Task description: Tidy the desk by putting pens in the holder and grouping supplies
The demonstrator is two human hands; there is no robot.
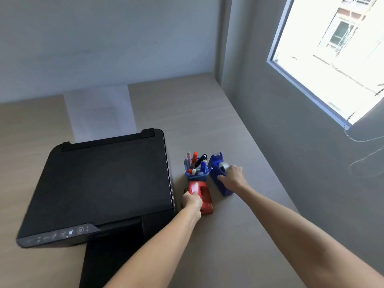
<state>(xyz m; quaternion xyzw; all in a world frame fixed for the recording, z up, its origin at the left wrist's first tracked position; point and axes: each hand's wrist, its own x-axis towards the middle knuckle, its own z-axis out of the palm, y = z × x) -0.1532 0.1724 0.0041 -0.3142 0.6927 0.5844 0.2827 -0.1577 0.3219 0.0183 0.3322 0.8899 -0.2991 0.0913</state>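
Note:
A blue pen holder (197, 176) stands on the desk right of the printer, packed with several pens and markers (195, 161). Just in front of it lies a red stapler (204, 195); my left hand (191, 201) grips its near end. To the right stands a blue tape dispenser (218, 175) with a roll of clear tape; my right hand (233, 176) is closed over its top and side. All three supplies sit close together, almost touching.
A black printer (104, 183) fills the desk's left half, with white paper (99, 111) standing in its rear tray. A grey wall (291, 163) with a bright window (332, 59) borders the beige desk (239, 235) on the right.

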